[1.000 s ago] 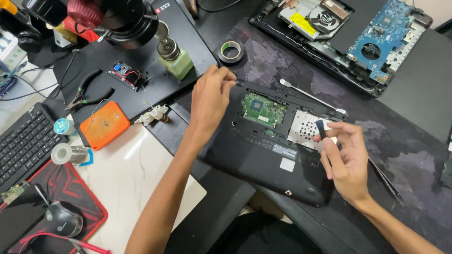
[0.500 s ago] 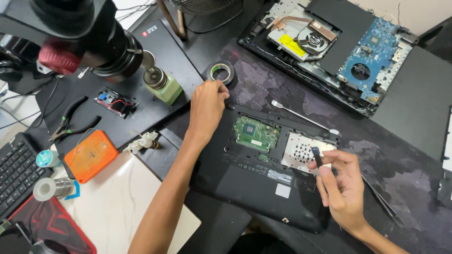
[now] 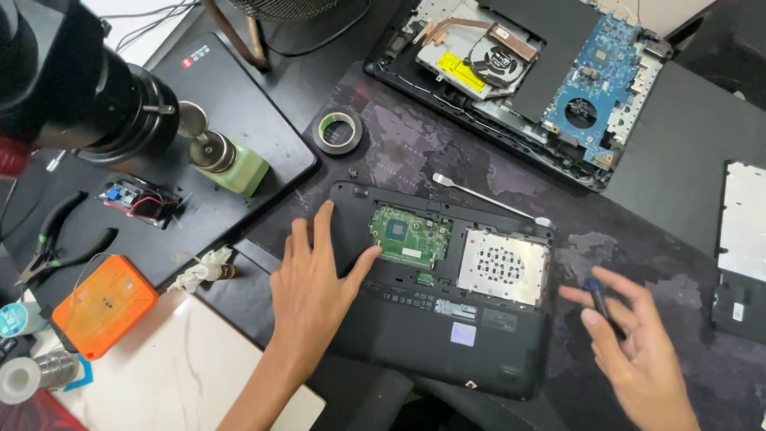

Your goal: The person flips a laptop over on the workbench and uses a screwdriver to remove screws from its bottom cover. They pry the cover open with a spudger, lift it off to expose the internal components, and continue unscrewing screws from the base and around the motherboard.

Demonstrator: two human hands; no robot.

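Observation:
A small black laptop (image 3: 423, 335) lies upside down on the dark mat with its bottom cover off, showing a green circuit board (image 3: 409, 237) and a silver drive bay plate (image 3: 503, 266). My left hand (image 3: 313, 275) rests flat on the laptop's left side, fingers spread, thumb reaching toward the green board. My right hand (image 3: 630, 343) hovers over the mat just right of the laptop and pinches a small dark screwdriver (image 3: 597, 297) between thumb and fingers. A thin metal pry tool (image 3: 487, 198) lies along the laptop's far edge.
A second opened laptop (image 3: 550, 80) with fan and blue board sits at the back. A roll of black tape (image 3: 337, 132), a green bottle (image 3: 231, 164), black pliers (image 3: 56, 243), an orange case (image 3: 104, 305) and a microscope head (image 3: 72, 88) are on the left. A silver panel (image 3: 742, 223) lies far right.
My left hand came back from the tape roll and now lies flat on the laptop's left side. My right hand moved off the drive bay to the right, over the mat.

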